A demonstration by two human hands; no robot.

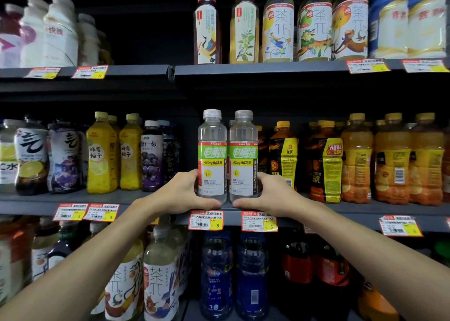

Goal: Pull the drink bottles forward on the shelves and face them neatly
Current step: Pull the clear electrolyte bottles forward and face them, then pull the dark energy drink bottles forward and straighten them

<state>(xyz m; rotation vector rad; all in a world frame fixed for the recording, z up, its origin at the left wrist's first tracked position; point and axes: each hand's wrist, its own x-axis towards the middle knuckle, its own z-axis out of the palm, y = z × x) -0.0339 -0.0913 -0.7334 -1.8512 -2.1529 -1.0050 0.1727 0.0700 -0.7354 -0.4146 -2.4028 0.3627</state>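
Observation:
Two clear electrolyte bottles with green and white labels stand side by side at the front edge of the middle shelf (151, 200). My left hand (181, 194) grips the base of the left bottle (212, 160), thumb under its front. My right hand (267, 194) grips the base of the right bottle (243, 160) the same way. Both labels face forward. More clear bottles stand behind them, mostly hidden.
Yellow and purple juice bottles (102, 155) stand left of the pair, dark and orange energy drinks (326, 164) to the right. Tea bottles (277, 26) line the top shelf, blue bottles (216, 272) the bottom one. Price tags (205, 220) hang on the shelf edges.

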